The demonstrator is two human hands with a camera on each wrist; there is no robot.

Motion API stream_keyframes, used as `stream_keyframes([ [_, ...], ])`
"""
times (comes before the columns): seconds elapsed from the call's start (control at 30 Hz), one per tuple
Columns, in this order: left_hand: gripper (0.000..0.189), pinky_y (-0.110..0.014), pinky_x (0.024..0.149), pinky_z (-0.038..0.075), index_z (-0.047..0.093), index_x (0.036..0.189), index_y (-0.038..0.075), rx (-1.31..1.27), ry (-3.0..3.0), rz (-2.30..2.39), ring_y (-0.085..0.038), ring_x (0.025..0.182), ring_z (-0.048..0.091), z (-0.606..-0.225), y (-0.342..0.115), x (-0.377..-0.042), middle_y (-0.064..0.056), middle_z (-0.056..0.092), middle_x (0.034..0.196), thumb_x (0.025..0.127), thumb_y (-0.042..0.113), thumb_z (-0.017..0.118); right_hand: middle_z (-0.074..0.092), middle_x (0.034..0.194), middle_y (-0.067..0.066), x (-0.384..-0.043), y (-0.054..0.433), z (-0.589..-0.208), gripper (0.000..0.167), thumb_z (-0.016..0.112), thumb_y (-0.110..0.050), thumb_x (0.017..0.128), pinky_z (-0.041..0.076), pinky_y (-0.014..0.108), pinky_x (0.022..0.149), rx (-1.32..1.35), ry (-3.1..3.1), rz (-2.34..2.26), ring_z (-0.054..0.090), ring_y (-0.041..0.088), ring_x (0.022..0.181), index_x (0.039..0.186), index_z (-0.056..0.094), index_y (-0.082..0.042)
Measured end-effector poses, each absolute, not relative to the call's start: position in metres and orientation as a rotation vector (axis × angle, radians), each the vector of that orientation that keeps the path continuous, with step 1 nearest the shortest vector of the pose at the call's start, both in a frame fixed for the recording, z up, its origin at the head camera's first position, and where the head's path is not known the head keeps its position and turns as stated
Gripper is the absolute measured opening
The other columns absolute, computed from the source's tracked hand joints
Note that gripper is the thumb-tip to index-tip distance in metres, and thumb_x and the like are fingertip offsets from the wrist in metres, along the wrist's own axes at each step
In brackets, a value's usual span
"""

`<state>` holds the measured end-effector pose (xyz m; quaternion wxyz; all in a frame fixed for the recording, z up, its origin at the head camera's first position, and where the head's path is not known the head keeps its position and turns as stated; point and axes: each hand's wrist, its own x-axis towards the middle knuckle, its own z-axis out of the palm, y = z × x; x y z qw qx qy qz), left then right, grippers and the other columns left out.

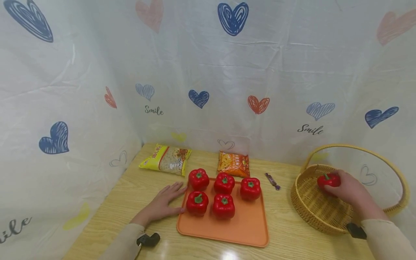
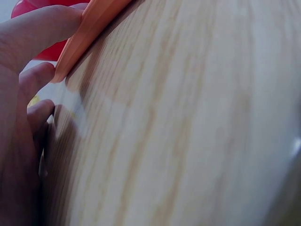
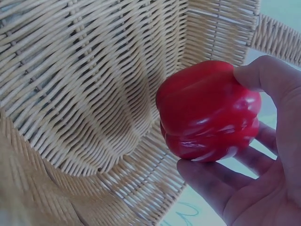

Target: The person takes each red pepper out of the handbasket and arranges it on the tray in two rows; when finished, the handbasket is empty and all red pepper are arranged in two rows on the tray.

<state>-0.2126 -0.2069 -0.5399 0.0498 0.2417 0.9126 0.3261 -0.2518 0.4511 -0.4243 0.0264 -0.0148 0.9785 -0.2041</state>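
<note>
A red bell pepper point(image 3: 207, 113) is gripped between the thumb and fingers of my right hand point(image 1: 349, 187), inside the wicker basket point(image 1: 300, 206) on the right. The right wrist view shows the basket's woven wall point(image 3: 94, 94) beside the pepper. On the orange tray point(image 1: 224, 231) several more red bell peppers point(image 1: 223, 206) stand in two rows, stems up. My left hand point(image 1: 164, 202) lies at the tray's left edge with its fingers spread and relaxed. In the left wrist view, its thumb point(image 2: 51, 30) touches the tray's rim point(image 2: 89, 37).
Behind the tray lie a yellow snack bag point(image 1: 167, 159) and an orange snack packet point(image 1: 233, 164). A small dark wrapped candy point(image 1: 272, 181) is between tray and basket. The basket's tall handle point(image 1: 354, 147) arches over its opening. A heart-printed curtain point(image 1: 234, 72) encloses the wooden table.
</note>
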Motion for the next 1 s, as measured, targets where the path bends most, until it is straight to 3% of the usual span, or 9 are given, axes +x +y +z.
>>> stream_keyframes([
  [0.37,0.083,-0.054,0.125,0.009,0.044,0.156,0.02,0.729,2.785,0.979,-0.031,0.155,0.018,-0.54,-0.207,-0.213,-0.008,0.03,0.165,0.088,0.059,0.071,0.057,0.117,0.037,-0.239,0.438,-0.418,0.081,0.076,-0.041,0.091,0.055,0.061,0.08,-0.09,3.073,-0.658,0.061,0.047,0.099,0.136,0.041,0.016],
  [1.0,0.082,-0.053,0.125,0.009,0.043,0.156,0.021,0.746,2.789,0.979,-0.031,0.155,0.018,-0.543,-0.208,-0.213,-0.008,0.03,0.166,0.089,0.059,0.07,0.055,0.128,0.039,-0.217,0.423,-0.423,0.072,0.077,-0.036,0.092,0.055,0.065,0.082,-0.174,3.142,-0.772,0.058,0.058,0.109,0.141,0.045,0.006],
])
